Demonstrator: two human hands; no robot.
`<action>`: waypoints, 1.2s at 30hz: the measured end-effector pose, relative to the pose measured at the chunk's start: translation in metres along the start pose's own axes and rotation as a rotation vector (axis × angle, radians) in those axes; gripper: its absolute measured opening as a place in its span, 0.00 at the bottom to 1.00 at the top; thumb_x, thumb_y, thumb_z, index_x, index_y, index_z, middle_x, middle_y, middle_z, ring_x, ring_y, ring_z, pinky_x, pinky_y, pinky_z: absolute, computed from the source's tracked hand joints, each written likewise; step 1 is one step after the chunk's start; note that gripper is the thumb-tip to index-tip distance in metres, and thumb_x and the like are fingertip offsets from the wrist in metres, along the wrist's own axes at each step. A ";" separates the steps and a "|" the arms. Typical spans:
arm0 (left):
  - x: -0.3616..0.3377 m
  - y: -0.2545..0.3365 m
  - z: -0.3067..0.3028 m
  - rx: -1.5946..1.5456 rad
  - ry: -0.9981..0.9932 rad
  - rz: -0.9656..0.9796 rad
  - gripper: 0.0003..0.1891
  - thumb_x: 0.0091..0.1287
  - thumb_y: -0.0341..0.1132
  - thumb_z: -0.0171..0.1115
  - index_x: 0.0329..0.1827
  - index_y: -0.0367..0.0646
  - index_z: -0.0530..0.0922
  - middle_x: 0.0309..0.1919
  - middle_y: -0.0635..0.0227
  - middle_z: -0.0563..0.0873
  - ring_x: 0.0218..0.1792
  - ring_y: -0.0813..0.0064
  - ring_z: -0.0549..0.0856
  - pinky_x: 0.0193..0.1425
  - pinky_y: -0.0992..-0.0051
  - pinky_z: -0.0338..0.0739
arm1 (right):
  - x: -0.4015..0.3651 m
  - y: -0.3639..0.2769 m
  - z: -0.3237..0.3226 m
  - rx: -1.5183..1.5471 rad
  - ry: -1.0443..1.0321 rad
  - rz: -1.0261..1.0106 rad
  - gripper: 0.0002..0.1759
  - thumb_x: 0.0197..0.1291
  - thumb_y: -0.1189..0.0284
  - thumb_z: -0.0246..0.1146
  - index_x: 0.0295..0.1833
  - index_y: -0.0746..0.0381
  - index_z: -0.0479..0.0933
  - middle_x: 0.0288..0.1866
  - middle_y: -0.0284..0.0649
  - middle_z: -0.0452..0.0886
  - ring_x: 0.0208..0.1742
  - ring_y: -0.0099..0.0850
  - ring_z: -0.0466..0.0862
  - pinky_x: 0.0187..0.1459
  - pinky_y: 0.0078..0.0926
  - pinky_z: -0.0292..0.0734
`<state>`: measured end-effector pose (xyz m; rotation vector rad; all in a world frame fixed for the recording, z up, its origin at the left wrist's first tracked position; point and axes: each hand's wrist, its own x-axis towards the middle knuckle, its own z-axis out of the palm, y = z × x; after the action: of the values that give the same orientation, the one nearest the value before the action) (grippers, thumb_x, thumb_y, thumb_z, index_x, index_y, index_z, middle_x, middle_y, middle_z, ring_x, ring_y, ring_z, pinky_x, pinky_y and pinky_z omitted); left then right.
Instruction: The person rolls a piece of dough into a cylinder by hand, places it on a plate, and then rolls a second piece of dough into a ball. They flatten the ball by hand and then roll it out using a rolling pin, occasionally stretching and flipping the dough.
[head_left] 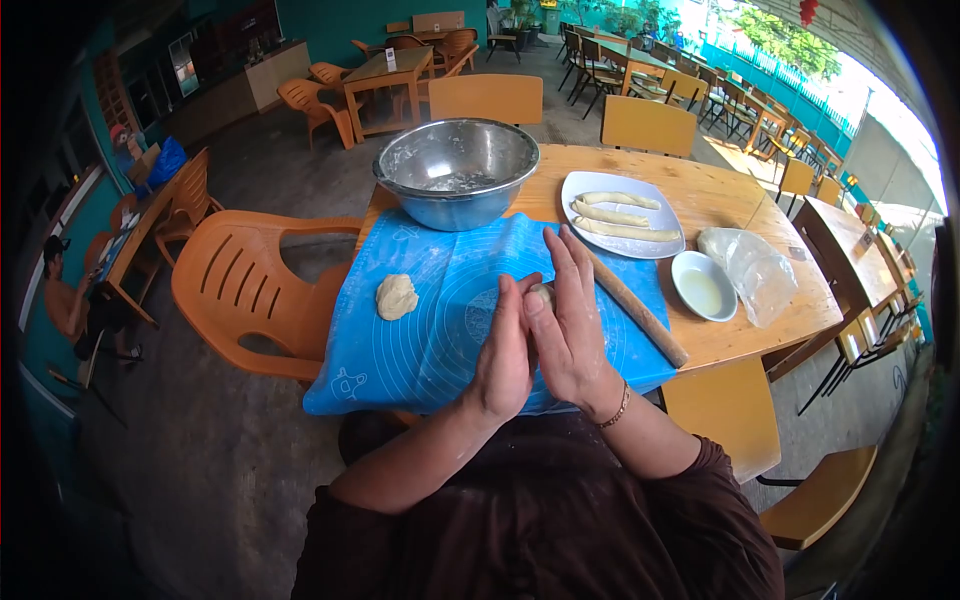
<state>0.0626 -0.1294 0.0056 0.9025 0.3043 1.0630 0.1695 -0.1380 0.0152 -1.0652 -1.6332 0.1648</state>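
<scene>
My left hand (508, 352) and my right hand (572, 335) press together above the blue mat (430, 250), with a small piece of dough (543, 291) partly showing between them. On the mat to the left lies a lump of dough (397, 297). A wooden rolling pin (635, 308) rests at a slant just right of my right hand. Behind the hands, the steel bowl (455, 205) has flour residue inside. Several rolled dough strips (628, 231) lie on a white plate (580, 183).
A small white bowl (704, 286) of liquid and a clear plastic bag (758, 275) are at the table's right. An orange chair (250, 270) stands left of the table (780, 345). A person (68, 300) sits at the far left.
</scene>
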 end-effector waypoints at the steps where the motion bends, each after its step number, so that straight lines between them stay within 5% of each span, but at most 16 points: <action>1: 0.003 -0.002 -0.006 -0.011 0.084 0.015 0.39 0.79 0.64 0.28 0.69 0.32 0.62 0.66 0.61 0.70 0.66 0.74 0.71 0.73 0.71 0.63 | 0.000 -0.003 0.000 -0.105 -0.005 0.082 0.33 0.68 0.61 0.60 0.70 0.73 0.66 0.66 0.67 0.68 0.68 0.59 0.71 0.66 0.46 0.69; 4: 0.000 0.008 0.004 0.091 0.182 0.067 0.40 0.78 0.65 0.29 0.69 0.30 0.60 0.66 0.60 0.69 0.67 0.74 0.70 0.72 0.70 0.63 | -0.003 -0.013 -0.007 -0.142 -0.302 0.218 0.25 0.68 0.67 0.61 0.65 0.70 0.72 0.59 0.59 0.75 0.57 0.52 0.80 0.54 0.42 0.78; 8: -0.001 0.005 0.008 0.207 -0.004 0.152 0.45 0.79 0.64 0.29 0.79 0.26 0.45 0.74 0.54 0.61 0.73 0.67 0.64 0.77 0.67 0.58 | -0.008 0.012 0.002 -0.091 -0.139 0.068 0.18 0.68 0.71 0.62 0.59 0.67 0.76 0.51 0.49 0.80 0.47 0.38 0.84 0.46 0.34 0.80; 11: 0.008 0.010 0.003 0.145 0.208 0.125 0.46 0.78 0.66 0.29 0.78 0.26 0.47 0.75 0.52 0.61 0.75 0.65 0.62 0.77 0.65 0.59 | 0.005 -0.005 -0.013 0.811 -0.072 0.543 0.13 0.70 0.72 0.63 0.57 0.66 0.79 0.43 0.35 0.80 0.45 0.21 0.80 0.46 0.23 0.78; 12: 0.010 0.017 0.001 0.093 0.304 0.078 0.47 0.77 0.67 0.29 0.77 0.26 0.51 0.73 0.51 0.64 0.75 0.63 0.64 0.76 0.65 0.61 | 0.006 -0.010 -0.012 0.812 -0.068 0.543 0.13 0.70 0.72 0.63 0.57 0.66 0.79 0.43 0.35 0.80 0.45 0.21 0.80 0.46 0.23 0.78; 16: 0.015 0.004 -0.020 -0.270 -0.047 -0.104 0.43 0.75 0.69 0.32 0.67 0.32 0.67 0.61 0.54 0.78 0.65 0.59 0.77 0.72 0.58 0.70 | 0.001 -0.007 0.005 0.723 -0.141 0.336 0.10 0.69 0.73 0.63 0.52 0.65 0.81 0.43 0.36 0.82 0.47 0.26 0.80 0.51 0.25 0.76; 17: 0.012 0.008 -0.018 -0.210 -0.062 -0.124 0.40 0.74 0.70 0.35 0.55 0.37 0.74 0.51 0.60 0.82 0.54 0.67 0.83 0.63 0.62 0.78 | 0.001 -0.006 0.006 0.283 -0.101 0.036 0.10 0.68 0.73 0.63 0.51 0.65 0.82 0.44 0.39 0.82 0.46 0.30 0.80 0.50 0.27 0.76; 19: 0.014 0.005 -0.029 -0.236 0.020 -0.138 0.40 0.75 0.69 0.35 0.61 0.36 0.72 0.56 0.57 0.80 0.59 0.64 0.81 0.66 0.58 0.75 | 0.007 -0.006 0.004 -0.312 0.027 -0.346 0.09 0.67 0.72 0.63 0.47 0.65 0.82 0.42 0.45 0.81 0.43 0.39 0.80 0.46 0.34 0.75; 20: 0.016 0.005 -0.033 -0.260 0.099 -0.149 0.41 0.75 0.68 0.35 0.66 0.35 0.70 0.62 0.55 0.78 0.63 0.61 0.79 0.70 0.54 0.73 | 0.008 -0.002 0.001 -0.309 0.027 -0.350 0.09 0.67 0.72 0.63 0.47 0.65 0.82 0.42 0.45 0.81 0.43 0.39 0.80 0.46 0.34 0.75; 23: 0.013 0.015 -0.039 -0.278 0.059 -0.166 0.39 0.75 0.68 0.38 0.58 0.36 0.76 0.52 0.56 0.84 0.56 0.62 0.84 0.64 0.56 0.77 | 0.012 0.000 -0.023 0.333 -0.082 0.296 0.09 0.69 0.71 0.60 0.38 0.65 0.80 0.36 0.46 0.81 0.33 0.42 0.81 0.39 0.37 0.76; 24: 0.013 0.018 -0.040 -0.263 -0.065 -0.168 0.39 0.75 0.68 0.38 0.56 0.36 0.78 0.48 0.56 0.86 0.53 0.62 0.85 0.61 0.57 0.79 | 0.012 -0.007 -0.027 0.333 -0.082 0.297 0.09 0.69 0.71 0.60 0.38 0.65 0.80 0.36 0.46 0.81 0.33 0.42 0.81 0.39 0.37 0.76; 26: 0.013 0.015 -0.022 -0.257 0.120 -0.128 0.35 0.75 0.66 0.43 0.51 0.37 0.79 0.41 0.58 0.87 0.46 0.64 0.87 0.54 0.63 0.81 | 0.009 -0.017 -0.030 0.249 -0.337 0.192 0.10 0.68 0.71 0.61 0.36 0.66 0.79 0.33 0.49 0.80 0.31 0.46 0.81 0.37 0.39 0.77; 28: 0.013 0.007 -0.022 -0.078 0.254 -0.092 0.30 0.74 0.62 0.51 0.49 0.38 0.79 0.40 0.58 0.87 0.44 0.66 0.87 0.50 0.67 0.82 | -0.008 -0.012 -0.002 -0.050 -0.301 -0.132 0.09 0.65 0.71 0.62 0.35 0.65 0.78 0.33 0.51 0.80 0.39 0.52 0.82 0.40 0.42 0.77; 31: 0.017 -0.008 -0.048 -0.089 0.269 -0.079 0.27 0.74 0.58 0.55 0.49 0.37 0.77 0.42 0.57 0.86 0.44 0.68 0.86 0.49 0.68 0.83 | -0.009 -0.009 -0.003 -0.056 -0.246 -0.134 0.08 0.64 0.75 0.66 0.33 0.66 0.76 0.31 0.46 0.76 0.33 0.41 0.80 0.35 0.36 0.75; 34: 0.017 -0.010 -0.054 -0.057 0.279 -0.043 0.27 0.76 0.58 0.52 0.53 0.38 0.76 0.46 0.55 0.85 0.46 0.66 0.86 0.52 0.63 0.82 | 0.010 -0.018 -0.032 0.276 -0.328 0.130 0.15 0.58 0.67 0.73 0.43 0.66 0.80 0.42 0.45 0.79 0.42 0.44 0.82 0.45 0.37 0.78; 36: 0.014 0.003 -0.045 -0.277 0.057 -0.072 0.30 0.77 0.60 0.46 0.57 0.38 0.74 0.52 0.53 0.83 0.53 0.63 0.84 0.60 0.59 0.79 | 0.022 -0.021 -0.040 -0.087 -0.142 -0.195 0.34 0.46 0.61 0.79 0.58 0.65 0.78 0.50 0.46 0.77 0.50 0.44 0.79 0.54 0.41 0.77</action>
<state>0.0396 -0.0953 -0.0170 0.6096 0.2281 1.0354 0.1920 -0.1515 0.0580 -0.9698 -1.8767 0.0412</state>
